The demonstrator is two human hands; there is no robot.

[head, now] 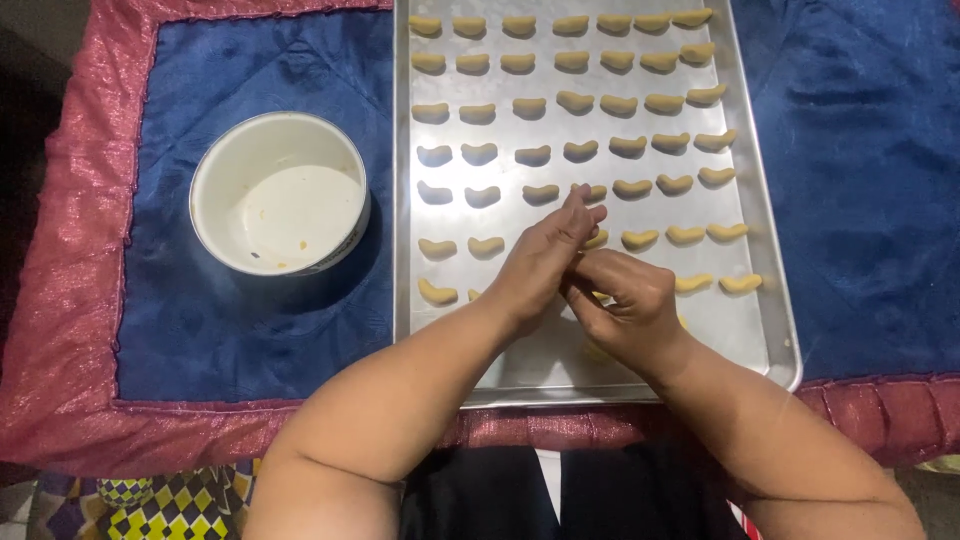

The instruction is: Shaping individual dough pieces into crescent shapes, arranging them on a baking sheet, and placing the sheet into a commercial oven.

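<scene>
Both forearms come in from the bottom edge and meet over the near end of the tray. Under everything lies a blue quilted cloth (250, 330) with a pink shiny border, spread wide across the surface. On it sits a long metal baking tray (775, 330), most of it already filled: row after row of small pale curved dough pieces (575, 100), set apart from one another in fairly even lines from the far end down towards the person. Only the nearest strip of the tray shows bare metal, so by the look of it the laying-out is close to finished, with room for perhaps a last row or so. Left of the tray, well apart from it, a white round tub (278, 192) stands nearly empty, just a few crumbs on its bottom.

Her left hand (545, 262) lies flat with fingers straight and together, pressed against the right hand (625, 305), whose fingers curl inward beneath it. Something seems to be worked between the palms, likely a bit of dough, but it is hidden and I cannot tell.
</scene>
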